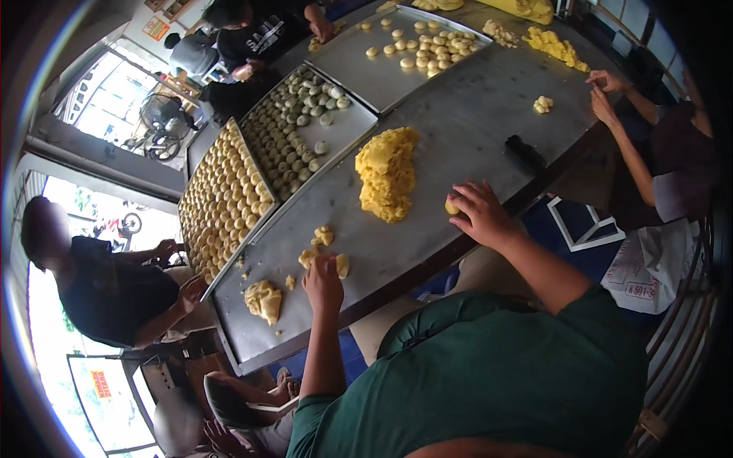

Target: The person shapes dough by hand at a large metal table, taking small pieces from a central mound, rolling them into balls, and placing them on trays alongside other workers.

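The yellow dough ball [452, 206] sits above the near edge of the worktop [458, 145], within the curved fingers and thumb of the right grip [489, 220]. The right grip grasps it from above; whether the ball bears on the metal cannot be told. Judged by its look, the ball is light, soft and easily dented. Recommended hold: cup it around its widest part, with even, light pressure; avoid a fingertip pinch, which would mark it.

The left grip [324, 288] is lowered at the small dough pieces [342, 266], with fingertips bent. Whether it pinches one or only touches is hidden. These pieces look pliable and possibly tacky; take each by its sides.

Between the hands and farther across lies the yellow dough mass [385, 174]. Its surface is rough and crumbly; it is probably heavier and liable to break at the edges, so support it from beneath. The smooth pale dough lump [263, 301] lies left of the left grip and probably stretches when pulled.

Beyond stand a tray of closely set dough balls [240, 249], a tray of darker rounds [336, 141] and a partly filled tray [359, 72]. Co-workers' hands show around the worktop.
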A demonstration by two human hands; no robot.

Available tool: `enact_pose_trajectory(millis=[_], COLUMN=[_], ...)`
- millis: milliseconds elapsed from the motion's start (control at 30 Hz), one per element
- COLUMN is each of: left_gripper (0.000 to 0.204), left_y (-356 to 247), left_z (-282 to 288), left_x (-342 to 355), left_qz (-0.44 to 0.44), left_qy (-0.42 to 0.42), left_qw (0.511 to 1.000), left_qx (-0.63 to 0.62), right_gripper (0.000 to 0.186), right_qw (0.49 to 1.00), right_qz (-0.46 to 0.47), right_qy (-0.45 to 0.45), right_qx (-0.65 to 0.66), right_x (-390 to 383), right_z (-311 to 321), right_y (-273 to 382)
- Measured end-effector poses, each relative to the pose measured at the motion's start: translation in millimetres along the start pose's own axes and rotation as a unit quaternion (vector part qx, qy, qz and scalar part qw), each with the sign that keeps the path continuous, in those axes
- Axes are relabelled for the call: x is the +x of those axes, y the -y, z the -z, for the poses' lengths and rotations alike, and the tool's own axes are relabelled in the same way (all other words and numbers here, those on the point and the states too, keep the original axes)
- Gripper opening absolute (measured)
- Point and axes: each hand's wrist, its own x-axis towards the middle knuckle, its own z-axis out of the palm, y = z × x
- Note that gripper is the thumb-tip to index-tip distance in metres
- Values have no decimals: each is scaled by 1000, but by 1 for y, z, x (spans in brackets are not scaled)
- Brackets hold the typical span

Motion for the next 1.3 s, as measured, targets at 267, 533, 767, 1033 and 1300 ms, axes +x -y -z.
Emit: enact_pose_trajectory(millis=[267,533,767,1033,1300], left_gripper=[66,41,31,44,44], left_y=[-87,-115,-112,-103,-108], left_z=[-6,-9,16,16,21], left_x=[-10,22,26,23,16], left_qz=[272,-28,-94,-16,-2], left_qy=[144,172,181,214,194], left_qw=[641,928,950,930,946], left_qx=[-703,-329,-239,-298,-260], right_gripper=[30,26,25,22,26], right_qw=[953,902,983,976,812], right_qz=[-68,-164,163,74,-179], right_qy=[-72,18,-28,28,243], right_qx=[287,398,73,203,500], right_x=[38,65,70,68,78], right_z=[-5,8,6,-3,-14], right_y=[66,107,124,125,123])
